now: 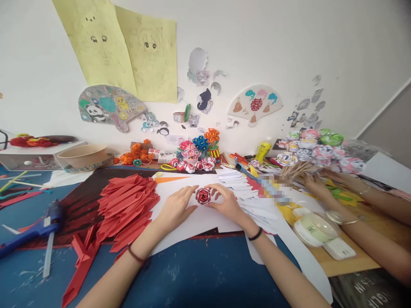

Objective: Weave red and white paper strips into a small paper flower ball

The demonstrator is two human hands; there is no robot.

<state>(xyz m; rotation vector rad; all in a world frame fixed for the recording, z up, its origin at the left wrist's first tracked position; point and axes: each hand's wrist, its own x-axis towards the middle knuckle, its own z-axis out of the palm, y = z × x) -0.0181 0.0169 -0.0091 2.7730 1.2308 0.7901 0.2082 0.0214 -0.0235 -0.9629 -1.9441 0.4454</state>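
Observation:
A small paper rose (203, 196), folded in red and white, is at the middle of the white paper sheet (180, 233). My right hand (227, 204) holds it from the right side, its thumb and curved fingers at the petals. On the other side, my left hand (176, 208) is open, fingers stretched forward, thumb apart, close to the rose. Left of my hands lies a big pile of folded red paper strips (128, 209). A spread of folded white paper strips (253, 199) is to the right.
A blue glue gun (48, 224) lies at the left. Finished red-and-white paper roses (192, 166) stand near the wall. At right, another person's hands (316, 186) work by a bunch of paper flowers (311, 149), near a clear plastic jar (316, 230).

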